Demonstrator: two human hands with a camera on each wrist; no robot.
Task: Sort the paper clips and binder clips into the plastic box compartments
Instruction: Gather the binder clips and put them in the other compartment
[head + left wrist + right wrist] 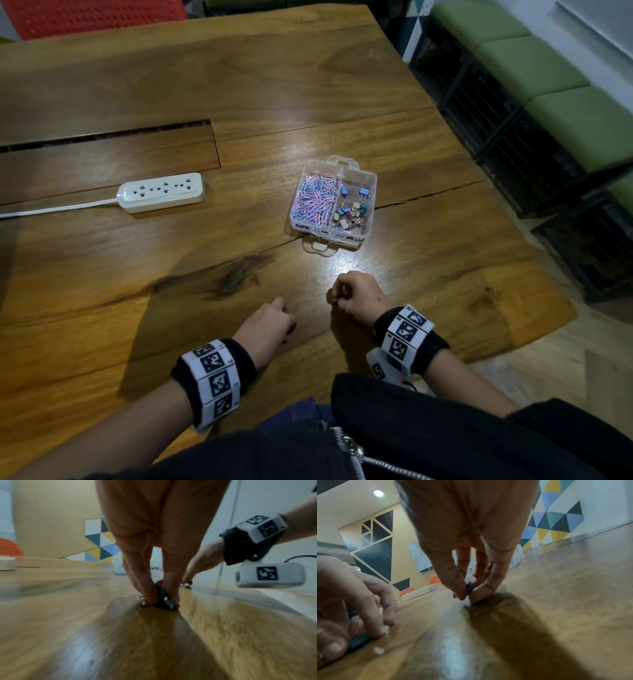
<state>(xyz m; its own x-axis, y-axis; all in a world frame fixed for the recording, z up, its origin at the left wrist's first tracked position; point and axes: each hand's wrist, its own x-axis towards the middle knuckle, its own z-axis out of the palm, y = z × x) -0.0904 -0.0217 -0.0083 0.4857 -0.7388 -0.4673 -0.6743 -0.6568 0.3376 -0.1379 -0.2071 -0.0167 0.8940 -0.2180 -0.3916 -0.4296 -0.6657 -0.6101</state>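
Note:
A clear plastic box (371, 192) stands open on the wooden table (171, 274). Its left compartment holds pink and blue paper clips (315, 200); the right one holds colourful binder clips (352, 210). Nearer the table's front edge, my left hand (281, 308) pinches a teal binder clip (163, 598) against the wood, thumb and fingers (145, 588) on either side. My right hand (337, 298), just to its right, pinches a small dark clip (468, 588) between thumb and fingertips (481, 593) at the table surface. In the head view both clips are hidden under the hands.
A white power strip (162, 192) with its cable lies at the left, beside a long slot in the tabletop (102, 135). A red chair (96, 15) stands beyond the far edge. Green-cushioned benches (548, 85) line the right side.

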